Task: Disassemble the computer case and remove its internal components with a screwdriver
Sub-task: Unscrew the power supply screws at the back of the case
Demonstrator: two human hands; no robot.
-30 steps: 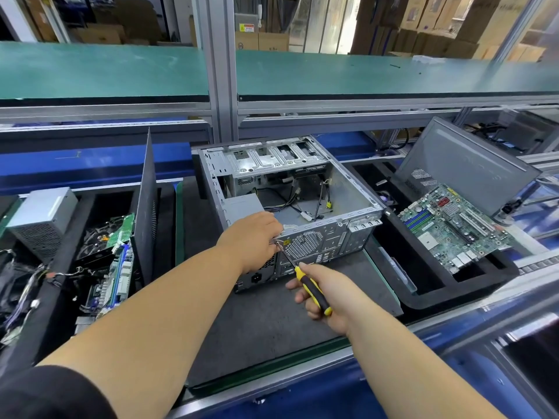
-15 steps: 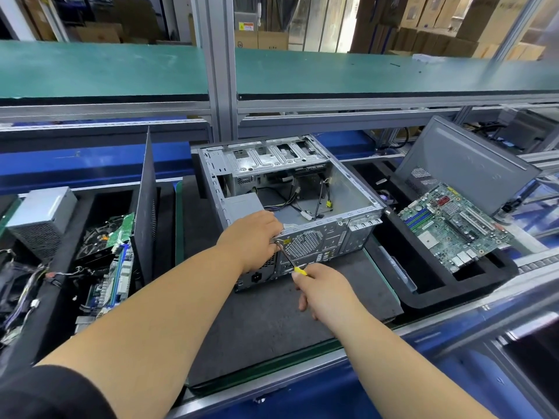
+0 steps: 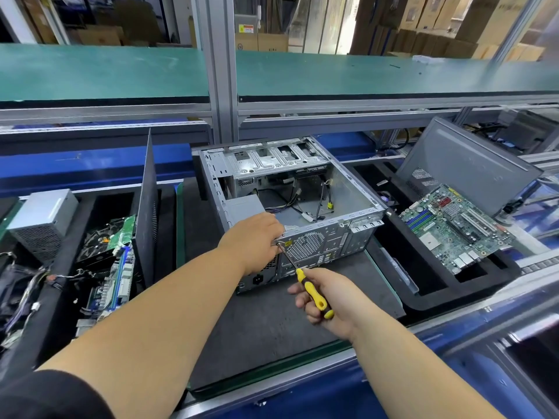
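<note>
An open grey computer case (image 3: 357, 204) lies on its side on a dark mat, with loose cables and a grey power supply (image 3: 243, 207) inside. My left hand (image 3: 252, 241) grips the case's near rear edge by the power supply. My right hand (image 3: 325, 300) holds a yellow-and-black screwdriver (image 3: 313, 293). Its metal tip sits on a screw at the rear panel's upper left corner, right beside my left fingers.
A black tray (image 3: 429, 293) at the right holds a green motherboard (image 3: 453, 228) and a leaning grey side panel (image 3: 472, 164). At the left stand another upright panel (image 3: 146, 213), circuit boards, cables and a silver power supply (image 3: 42, 220). A green shelf runs overhead behind.
My right hand has rolled back on the screwdriver, so the yellow handle shows again. The tip stays on the same screw and my left hand has not moved.
</note>
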